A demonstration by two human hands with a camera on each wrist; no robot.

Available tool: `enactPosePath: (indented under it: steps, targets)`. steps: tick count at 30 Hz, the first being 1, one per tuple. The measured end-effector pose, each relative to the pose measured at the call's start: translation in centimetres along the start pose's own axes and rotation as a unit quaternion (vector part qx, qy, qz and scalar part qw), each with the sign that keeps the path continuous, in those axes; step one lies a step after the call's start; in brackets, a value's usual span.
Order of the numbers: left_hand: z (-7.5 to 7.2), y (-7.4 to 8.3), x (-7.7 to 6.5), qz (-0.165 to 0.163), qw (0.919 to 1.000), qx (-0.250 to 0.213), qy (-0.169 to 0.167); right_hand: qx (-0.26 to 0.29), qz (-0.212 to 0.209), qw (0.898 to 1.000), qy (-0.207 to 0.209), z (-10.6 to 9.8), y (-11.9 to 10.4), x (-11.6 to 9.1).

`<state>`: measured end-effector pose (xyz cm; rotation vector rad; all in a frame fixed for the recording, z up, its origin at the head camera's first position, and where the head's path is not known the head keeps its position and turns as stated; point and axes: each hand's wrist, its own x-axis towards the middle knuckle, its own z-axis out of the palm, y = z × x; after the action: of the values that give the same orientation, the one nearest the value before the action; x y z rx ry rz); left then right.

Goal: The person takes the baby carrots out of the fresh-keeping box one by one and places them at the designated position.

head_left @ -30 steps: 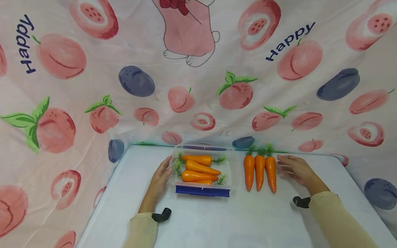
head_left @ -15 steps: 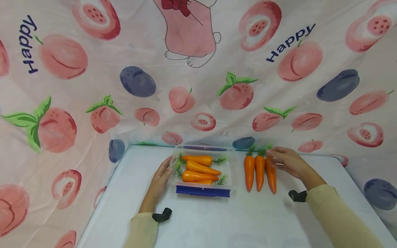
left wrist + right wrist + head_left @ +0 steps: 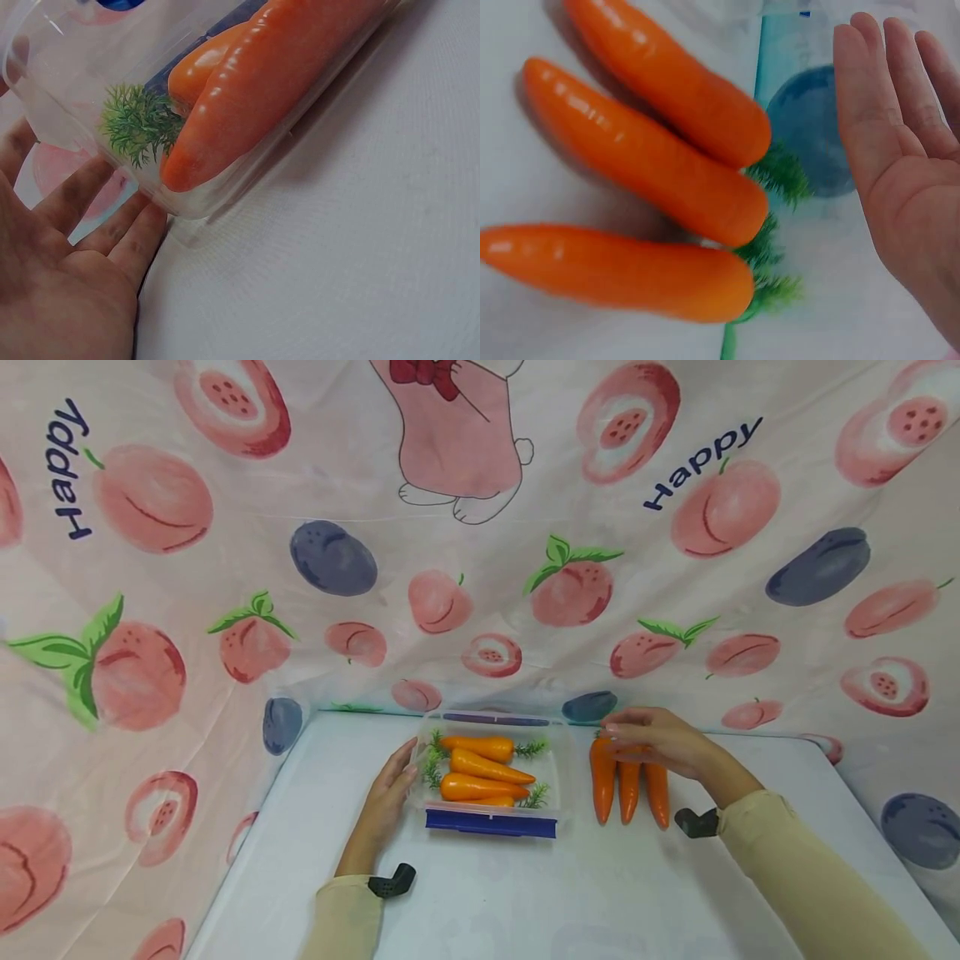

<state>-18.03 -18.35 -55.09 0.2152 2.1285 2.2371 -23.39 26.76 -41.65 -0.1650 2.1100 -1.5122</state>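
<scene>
A clear plastic box with blue latches holds several toy carrots with green tops. My left hand touches the box's left end. In the left wrist view, that hand has its fingers straight against the clear wall. Three more toy carrots lie side by side right of the box: a left one, a middle one and a right one. Over their leafy ends hovers my right hand, hiding most of the greens. The right wrist view shows this hand with straight fingers, holding nothing.
The white table ends at a fruit-printed cloth hanging behind it and at the sides. A blue latch flap sticks out along the box's front. Each wrist carries a black camera, such as the right one.
My right hand has moved left, from beside the right carrot to above the tops of all three. The left hand, the box and the carrots have stayed in place.
</scene>
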Motion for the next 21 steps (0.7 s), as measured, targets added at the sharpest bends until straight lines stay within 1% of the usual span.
enactPosePath:
  steps: [8,15,21]
  targets:
    - [0.0,0.1,-0.1,-0.007,0.9997,0.023,0.009,-0.007,-0.006,1.0,-0.03,1.9,-2.2,1.5]
    - [0.0,0.0,-0.1,-0.007,0.9998,0.015,0.007,-0.02,0.001,0.998,-0.061,3.8,-3.8,2.8]
    - [-0.1,0.0,-0.1,-0.012,0.9998,0.012,0.006,-0.03,-0.021,0.995,-0.097,5.3,-5.5,3.3]
